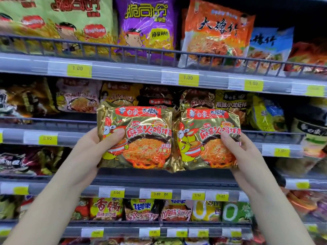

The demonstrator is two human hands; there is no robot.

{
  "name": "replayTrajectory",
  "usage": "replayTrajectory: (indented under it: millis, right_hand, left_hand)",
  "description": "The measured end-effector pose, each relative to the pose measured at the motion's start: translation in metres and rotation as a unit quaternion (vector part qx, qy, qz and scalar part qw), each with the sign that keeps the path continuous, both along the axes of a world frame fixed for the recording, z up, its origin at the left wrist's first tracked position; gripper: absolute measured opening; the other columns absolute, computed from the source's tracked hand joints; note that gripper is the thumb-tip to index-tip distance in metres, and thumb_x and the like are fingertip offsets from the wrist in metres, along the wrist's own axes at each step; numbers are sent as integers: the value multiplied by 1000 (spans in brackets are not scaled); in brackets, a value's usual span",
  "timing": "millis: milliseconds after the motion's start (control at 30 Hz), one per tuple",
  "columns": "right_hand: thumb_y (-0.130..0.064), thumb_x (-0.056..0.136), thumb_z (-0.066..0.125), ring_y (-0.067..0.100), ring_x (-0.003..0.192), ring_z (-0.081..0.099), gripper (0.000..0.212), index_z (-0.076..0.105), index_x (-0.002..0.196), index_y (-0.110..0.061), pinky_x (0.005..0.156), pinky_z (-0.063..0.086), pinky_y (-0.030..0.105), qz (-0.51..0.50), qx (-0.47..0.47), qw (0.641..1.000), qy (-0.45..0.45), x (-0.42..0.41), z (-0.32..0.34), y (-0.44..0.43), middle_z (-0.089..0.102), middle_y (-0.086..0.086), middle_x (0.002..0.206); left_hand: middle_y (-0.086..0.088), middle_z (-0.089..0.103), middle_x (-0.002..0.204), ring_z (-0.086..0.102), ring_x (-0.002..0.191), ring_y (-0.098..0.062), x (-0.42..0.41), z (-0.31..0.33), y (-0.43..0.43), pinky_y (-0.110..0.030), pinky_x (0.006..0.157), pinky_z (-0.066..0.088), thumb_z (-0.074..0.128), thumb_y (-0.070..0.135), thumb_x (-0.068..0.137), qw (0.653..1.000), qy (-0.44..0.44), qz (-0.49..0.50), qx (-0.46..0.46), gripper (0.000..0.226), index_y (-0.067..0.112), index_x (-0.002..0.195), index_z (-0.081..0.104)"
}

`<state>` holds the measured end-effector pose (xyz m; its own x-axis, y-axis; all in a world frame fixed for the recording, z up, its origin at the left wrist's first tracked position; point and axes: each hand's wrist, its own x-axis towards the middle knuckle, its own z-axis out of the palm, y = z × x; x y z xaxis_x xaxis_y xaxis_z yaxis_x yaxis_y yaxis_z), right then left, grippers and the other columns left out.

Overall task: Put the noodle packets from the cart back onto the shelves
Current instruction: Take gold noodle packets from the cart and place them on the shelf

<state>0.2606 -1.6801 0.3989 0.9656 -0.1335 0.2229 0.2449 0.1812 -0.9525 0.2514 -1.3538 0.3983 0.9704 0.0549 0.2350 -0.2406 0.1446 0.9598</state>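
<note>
I hold two matching gold noodle packets side by side in front of the shelves, each with a red banner and a yellow cartoon chicken. My left hand (95, 147) grips the left packet (141, 137) by its left edge, thumb across the front. My right hand (242, 152) grips the right packet (210, 138) by its right edge, thumb on the front. Both packets are upright, their inner edges touching, level with the second shelf rail (53, 123). The cart is out of view.
Shelves run across the whole view, each with a grey wire rail and yellow price tags. Purple (146, 27) and orange (215, 32) bags stand on the top shelf. Behind the held packets is a dark stretch of shelf (159, 177) where no packets show; lower rows hold several colourful packets.
</note>
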Motion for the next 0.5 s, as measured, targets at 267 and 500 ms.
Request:
replayTrajectory:
  millis: [267,500]
  right_hand:
    - [-28,94,72,9,83,78,21,68,111,-17,60,60,23,-47,-7,999,11,42,29,-36,81,-3,98]
    - [-23,93,75,9,74,77,23,64,112,-15,63,62,28,-40,10,999,15,105,52,-55,78,1,97]
  left_hand:
    - [-4,80,107,78,95,-24,17,-4,-11,-27,68,64,79,39,73,1000,-6,8,-9,39,23,109,74]
    - [-8,79,111,79,93,-24,18,4,-20,-31,66,63,97,65,34,998,-21,56,-17,86,25,107,78]
